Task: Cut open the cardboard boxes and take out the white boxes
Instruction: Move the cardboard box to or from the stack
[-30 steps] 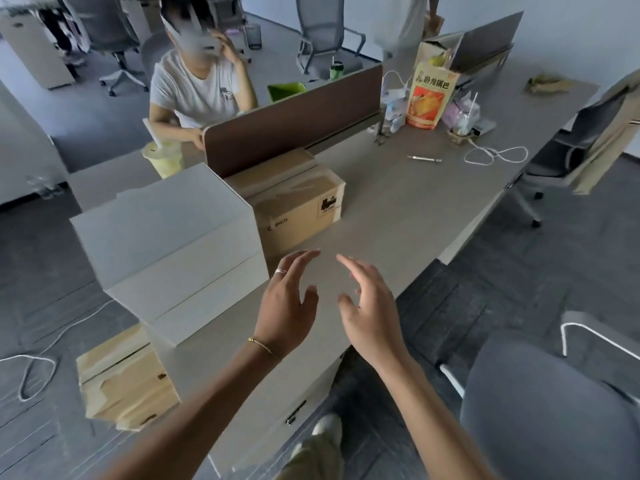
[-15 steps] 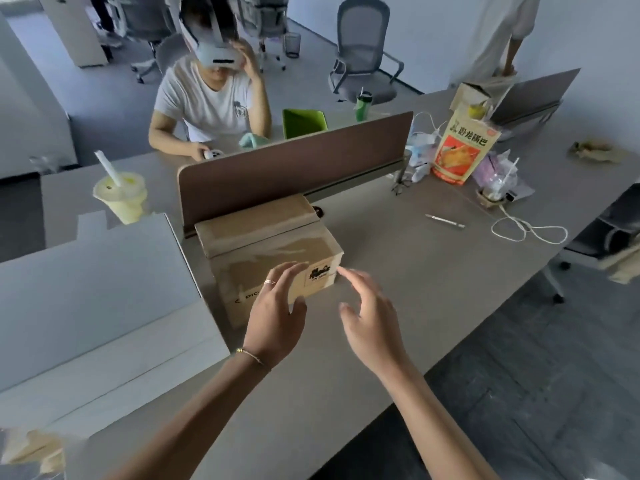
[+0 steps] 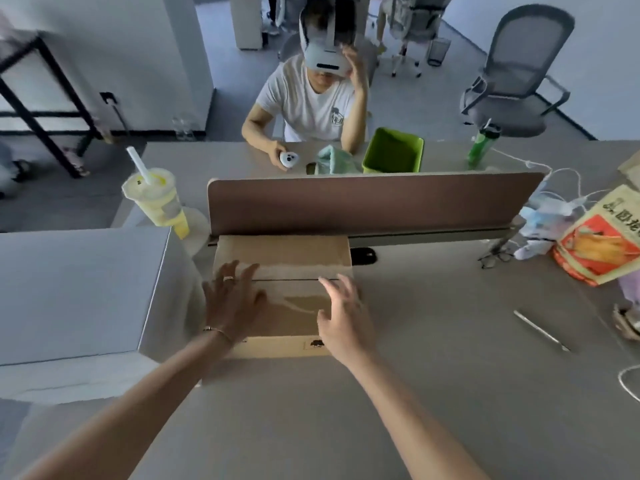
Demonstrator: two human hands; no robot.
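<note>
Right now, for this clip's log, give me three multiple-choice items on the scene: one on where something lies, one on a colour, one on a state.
1. Where does the cardboard box stand?
A. Against the desk divider
B. On the floor
C. On the grey chair

2. What colour is the bin past the divider?
A. Red
B. Green
C. Black

3. How is the cardboard box's top?
A. Cut open, flaps raised
C. Torn off
B. Closed, flaps flat

Answers: 1 A, its far edge meets the divider's base. 2 B, its walls are bright green. 3 B, the flaps lie flat, with the left hand and right hand spread open over them, holding no tool.
</note>
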